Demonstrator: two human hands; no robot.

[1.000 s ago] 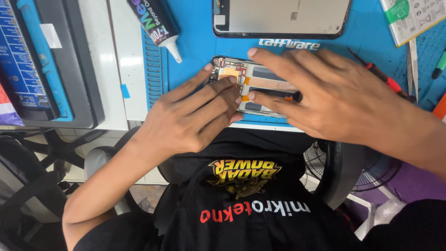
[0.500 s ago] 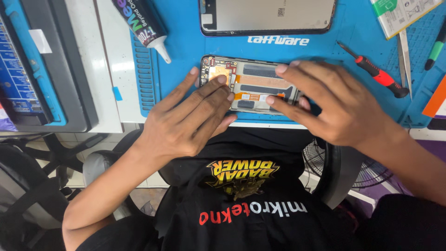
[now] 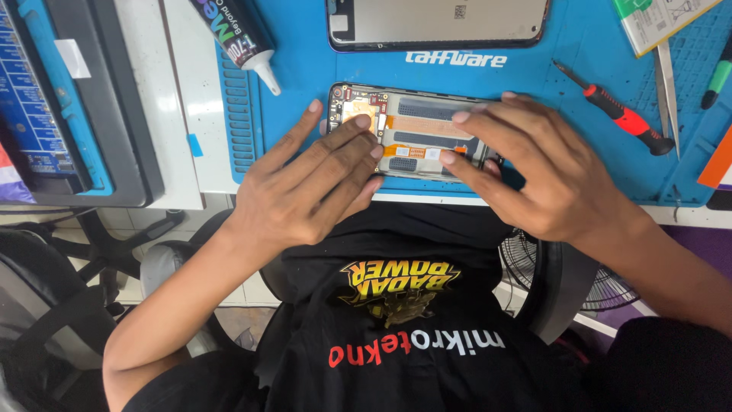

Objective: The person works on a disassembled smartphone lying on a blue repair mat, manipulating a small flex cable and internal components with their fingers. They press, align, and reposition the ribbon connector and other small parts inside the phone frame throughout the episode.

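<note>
So the desk (image 3: 183, 114) here is white, with a blue silicone repair mat (image 3: 579, 145) spread over most of it, ridged slots down its left edge. An opened phone (image 3: 415, 133) lies flat near the front edge of the mat, back off, board and orange flex cables showing. Further up the mat sits a second phone part (image 3: 438, 23), a grey panel lying flat, well apart from the open one. A black glue tube (image 3: 232, 30) with a white nozzle lies tilted at the upper left, a red-handled screwdriver (image 3: 621, 118) lies on the right, and tweezers (image 3: 665, 88) and a green pen (image 3: 717, 80) are near the right edge. A dark tray (image 3: 84, 99) with a blue insert sits off the mat on the left. Below the desk you can see a chair and a floor fan (image 3: 534, 263).

Left hand (image 3: 309, 183) is spread flat, fingertips pressing on the left end of the opened phone, not gripping anything. Right hand (image 3: 537, 168) is also open, fingers spread over the right end and resting on it.

Compared to half a second ago, the left hand is in about the same spot, and the right hand's fingers have shifted a bit, now reaching more over the top edge. A second ago both hands covered most of the phone; more of its middle shows now.
</note>
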